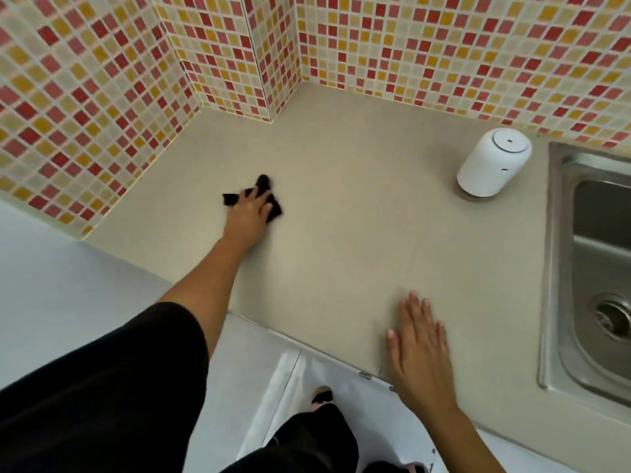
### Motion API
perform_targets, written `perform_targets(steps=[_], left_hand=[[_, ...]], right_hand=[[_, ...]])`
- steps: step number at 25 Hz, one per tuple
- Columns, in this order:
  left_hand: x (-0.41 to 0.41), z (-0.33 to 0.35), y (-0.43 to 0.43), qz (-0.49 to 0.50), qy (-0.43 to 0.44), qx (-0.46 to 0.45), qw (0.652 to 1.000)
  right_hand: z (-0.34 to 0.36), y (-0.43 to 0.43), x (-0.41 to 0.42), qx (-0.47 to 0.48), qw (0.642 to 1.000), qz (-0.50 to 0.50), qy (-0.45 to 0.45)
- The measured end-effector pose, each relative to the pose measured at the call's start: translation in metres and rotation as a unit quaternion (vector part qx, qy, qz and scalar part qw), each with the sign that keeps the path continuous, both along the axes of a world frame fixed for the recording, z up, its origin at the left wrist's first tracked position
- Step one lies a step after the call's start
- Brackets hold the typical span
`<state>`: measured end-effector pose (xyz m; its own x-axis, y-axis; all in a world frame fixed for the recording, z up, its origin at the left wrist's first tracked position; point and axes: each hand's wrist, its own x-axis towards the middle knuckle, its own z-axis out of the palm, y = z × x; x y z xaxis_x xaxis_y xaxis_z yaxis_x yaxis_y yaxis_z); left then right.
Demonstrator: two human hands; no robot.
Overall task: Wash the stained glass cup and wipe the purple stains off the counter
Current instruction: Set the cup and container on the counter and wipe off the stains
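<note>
My left hand (251, 213) presses a small black cloth (273, 208) flat against the beige counter (341, 206), far out toward the tiled wall. Its fingers lie spread over the cloth, and cloth corners stick out to the left, top and right. My right hand (418, 343) rests palm down with straight fingers on the counter near its front edge. No purple stain shows on the counter around the cloth. No glass cup is in view.
A white cylindrical dispenser (491, 163) stands on the counter at the back right. A steel sink (594, 268) with a drain (613, 315) fills the right edge. Red, orange and cream mosaic tiles (102, 97) cover the walls behind. White cabinet fronts (259, 370) lie below.
</note>
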<state>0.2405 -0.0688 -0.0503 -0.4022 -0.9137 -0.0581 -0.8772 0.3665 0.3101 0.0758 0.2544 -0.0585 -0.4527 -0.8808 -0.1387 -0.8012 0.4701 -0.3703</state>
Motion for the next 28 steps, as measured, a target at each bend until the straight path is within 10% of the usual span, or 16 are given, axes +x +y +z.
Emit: perform_targets(steps=[7,22,28], left_hand=[[-0.015,-0.019,0.199,-0.442,0.020,0.006,0.897],[0.003,0.010,0.173,-0.258,-0.130,0.032,0.957],[-0.042,0.059,0.164,-0.215,0.190,0.231,0.930]], right_hand=[[0.003,0.016,-0.015,0.003,0.997,-0.083,0.001],[0.014,-0.033,0.020,-0.003,0.999,0.006,-0.045],[0.053,-0.011,-0.021,-0.152,0.935,-0.136,-0.291]])
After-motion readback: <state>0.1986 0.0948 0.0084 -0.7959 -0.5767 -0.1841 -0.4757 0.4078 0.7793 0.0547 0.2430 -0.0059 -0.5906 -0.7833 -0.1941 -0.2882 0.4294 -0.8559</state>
